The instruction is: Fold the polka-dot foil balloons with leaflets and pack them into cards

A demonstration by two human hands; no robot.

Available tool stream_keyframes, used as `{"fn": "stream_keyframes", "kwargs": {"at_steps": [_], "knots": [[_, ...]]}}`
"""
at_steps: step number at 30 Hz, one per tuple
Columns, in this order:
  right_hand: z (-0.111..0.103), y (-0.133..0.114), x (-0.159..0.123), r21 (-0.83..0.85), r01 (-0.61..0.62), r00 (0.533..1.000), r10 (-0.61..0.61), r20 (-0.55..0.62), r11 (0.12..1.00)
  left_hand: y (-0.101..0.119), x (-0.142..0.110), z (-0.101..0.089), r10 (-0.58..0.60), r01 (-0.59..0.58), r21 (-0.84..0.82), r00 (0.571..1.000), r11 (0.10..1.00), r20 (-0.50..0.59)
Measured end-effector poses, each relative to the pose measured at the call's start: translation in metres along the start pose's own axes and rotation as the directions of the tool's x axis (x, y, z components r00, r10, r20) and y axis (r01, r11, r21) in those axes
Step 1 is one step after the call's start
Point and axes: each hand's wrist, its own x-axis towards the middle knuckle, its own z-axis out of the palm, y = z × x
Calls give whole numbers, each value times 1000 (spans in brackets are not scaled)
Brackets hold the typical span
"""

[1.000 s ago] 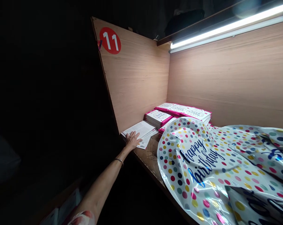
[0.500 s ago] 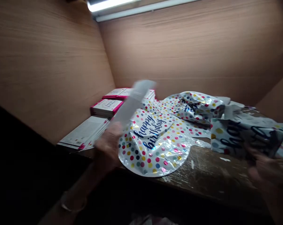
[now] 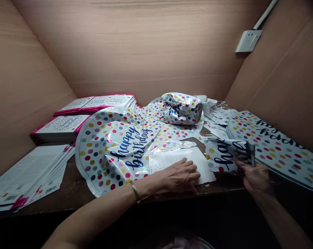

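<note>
My left hand [image 3: 181, 176] lies flat, fingers spread, on a white printed card in a clear sleeve [image 3: 181, 160] at the front edge of the wooden bench. My right hand [image 3: 253, 176] is closed on a folded polka-dot "happy birthday" foil balloon [image 3: 227, 154] just right of the card. A flat round foil balloon [image 3: 115, 147] with the same print lies left of the card, partly under it.
Stacks of pink-edged packaged cards [image 3: 60, 126] sit at the back left, white printed sheets [image 3: 26, 174] at the front left. A crumpled balloon [image 3: 181, 109] lies at the back, another flat balloon [image 3: 273, 145] at right. A wall socket [image 3: 248, 40] is on the right partition.
My left hand took a card from the white stack at far left, swung it over and laid it on the bench before me. The view turned right and down.
</note>
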Motion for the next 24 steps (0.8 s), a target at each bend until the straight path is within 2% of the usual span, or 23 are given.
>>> {"fn": "stream_keyframes", "kwargs": {"at_steps": [4,9,14,18,24], "knots": [[2,13,-3,176,-53,998,48,29,983,-7,31,21,5,-5,2,997,1000,-74],[0,16,-3,252,-96,994,77,83,963,-7,39,24,-21,22,10,994,1000,-108],[1,11,-2,196,-128,986,103,134,972,-10,38,24,-56,48,-63,990,997,-127],[3,8,0,105,-151,976,131,173,983,-12,38,28,-60,52,-61,989,997,-138],[8,-6,0,-46,-36,972,46,231,998,-10,39,34,-60,59,-15,984,998,-168]]}}
